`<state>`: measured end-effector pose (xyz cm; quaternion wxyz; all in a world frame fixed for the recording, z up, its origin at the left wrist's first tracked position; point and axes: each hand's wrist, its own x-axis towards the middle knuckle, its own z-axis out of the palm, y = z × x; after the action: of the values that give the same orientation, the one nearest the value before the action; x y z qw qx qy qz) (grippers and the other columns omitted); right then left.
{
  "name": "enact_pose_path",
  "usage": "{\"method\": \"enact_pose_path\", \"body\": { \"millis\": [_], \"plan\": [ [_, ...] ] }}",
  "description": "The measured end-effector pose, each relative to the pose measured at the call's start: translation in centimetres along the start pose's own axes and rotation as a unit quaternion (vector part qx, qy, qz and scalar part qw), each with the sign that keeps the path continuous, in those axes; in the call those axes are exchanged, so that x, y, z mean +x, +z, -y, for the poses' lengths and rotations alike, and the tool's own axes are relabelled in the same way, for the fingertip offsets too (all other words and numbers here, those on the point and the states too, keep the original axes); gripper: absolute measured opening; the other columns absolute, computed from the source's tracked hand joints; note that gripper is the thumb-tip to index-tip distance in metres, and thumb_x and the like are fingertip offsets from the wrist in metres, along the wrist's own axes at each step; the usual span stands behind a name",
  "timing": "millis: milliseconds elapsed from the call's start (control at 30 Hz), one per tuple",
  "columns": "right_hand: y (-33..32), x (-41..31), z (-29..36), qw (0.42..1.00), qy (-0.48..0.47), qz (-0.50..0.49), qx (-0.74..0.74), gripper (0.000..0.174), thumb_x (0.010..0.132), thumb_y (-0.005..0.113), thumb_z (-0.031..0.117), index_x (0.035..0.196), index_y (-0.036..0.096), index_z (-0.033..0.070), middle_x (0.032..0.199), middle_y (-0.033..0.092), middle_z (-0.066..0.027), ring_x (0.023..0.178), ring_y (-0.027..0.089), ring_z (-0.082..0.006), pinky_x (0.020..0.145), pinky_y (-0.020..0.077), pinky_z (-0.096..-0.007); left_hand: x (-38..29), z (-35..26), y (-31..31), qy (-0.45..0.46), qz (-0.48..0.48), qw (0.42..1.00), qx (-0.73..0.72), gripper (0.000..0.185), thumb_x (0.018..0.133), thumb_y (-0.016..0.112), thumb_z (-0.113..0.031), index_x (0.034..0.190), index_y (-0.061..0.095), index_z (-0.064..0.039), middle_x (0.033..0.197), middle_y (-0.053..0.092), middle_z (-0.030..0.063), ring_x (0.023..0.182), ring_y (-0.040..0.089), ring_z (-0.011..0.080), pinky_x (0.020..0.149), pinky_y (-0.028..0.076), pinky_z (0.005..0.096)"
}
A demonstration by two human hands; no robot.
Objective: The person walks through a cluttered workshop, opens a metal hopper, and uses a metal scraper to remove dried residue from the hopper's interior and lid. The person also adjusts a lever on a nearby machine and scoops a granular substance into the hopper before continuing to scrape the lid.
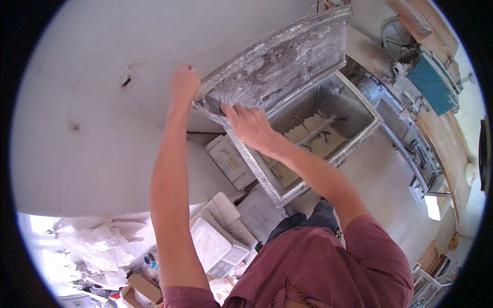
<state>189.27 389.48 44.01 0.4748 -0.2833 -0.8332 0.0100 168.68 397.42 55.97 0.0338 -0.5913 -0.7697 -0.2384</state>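
A metal mixer trough stands open before me, with pale flour-like powder around a shaft fitted with prongs. Its raised lid, coated in whitish residue, leans towards the wall. My left hand is at the lid's near left corner, its fingers curled; whether it grips the edge cannot be told. My right hand reaches over the trough's left end, fingers bent at the lower corner of the lid, and its fingertips are partly hidden.
A wall socket with a cable is at the left. Beside the trough lie a printed cardboard box and a white scale-like device. A machine with a teal panel stands at right. Plastic sheeting hangs lower left.
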Motion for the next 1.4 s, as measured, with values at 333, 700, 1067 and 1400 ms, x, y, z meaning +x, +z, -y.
{"method": "enact_pose_path", "body": {
  "millis": [333,700,1067,1400],
  "plan": [
    [-15.1,-0.5,-27.4,0.911,0.270,0.007,-0.311,0.038,0.104,0.053,0.015,0.135,0.051,-0.006,0.080,0.071,-0.0203,0.072,0.071,-0.0347,0.060,0.0537,-0.0501,-0.7,-2.1,-1.5,-0.036,-0.022,0.998,0.038,0.037,0.097,0.047,-0.027,0.118,0.069,-0.006,0.114,0.071,0.0236,0.111,0.067,0.0425,0.093,0.052,0.0510],
    [-9.9,-2.8,-16.2,0.938,0.335,0.009,0.090,0.040,0.106,0.054,0.019,0.140,0.042,0.002,0.069,0.060,-0.0096,0.063,0.062,-0.0227,0.055,0.0508,-0.0400,7.7,4.3,1.5,0.026,-0.027,0.995,0.096,0.041,0.096,0.045,-0.030,0.115,0.072,-0.005,0.118,0.070,0.0229,0.114,0.064,0.0442,0.098,0.049,0.0529],
    [-1.1,-8.6,-5.3,0.688,0.437,0.163,0.556,0.029,0.110,0.048,0.029,0.125,0.044,0.004,0.088,0.056,-0.0065,0.059,0.058,-0.0141,0.047,0.0495,-0.0315,10.6,8.0,2.8,0.100,0.035,0.983,0.146,0.046,0.093,0.046,-0.030,0.120,0.070,-0.001,0.127,0.066,0.0266,0.120,0.060,0.0470,0.103,0.047,0.0534],
    [5.1,-12.1,-2.8,0.875,0.417,0.154,0.190,0.043,0.102,0.064,0.032,0.112,0.054,-0.009,0.084,0.069,-0.0302,0.082,0.070,-0.0499,0.074,0.0532,-0.0551,10.0,5.7,2.8,0.049,0.050,0.991,0.116,0.039,0.091,0.054,-0.028,0.110,0.074,0.000,0.119,0.069,0.0259,0.115,0.064,0.0457,0.099,0.050,0.0518]
  ]
}}
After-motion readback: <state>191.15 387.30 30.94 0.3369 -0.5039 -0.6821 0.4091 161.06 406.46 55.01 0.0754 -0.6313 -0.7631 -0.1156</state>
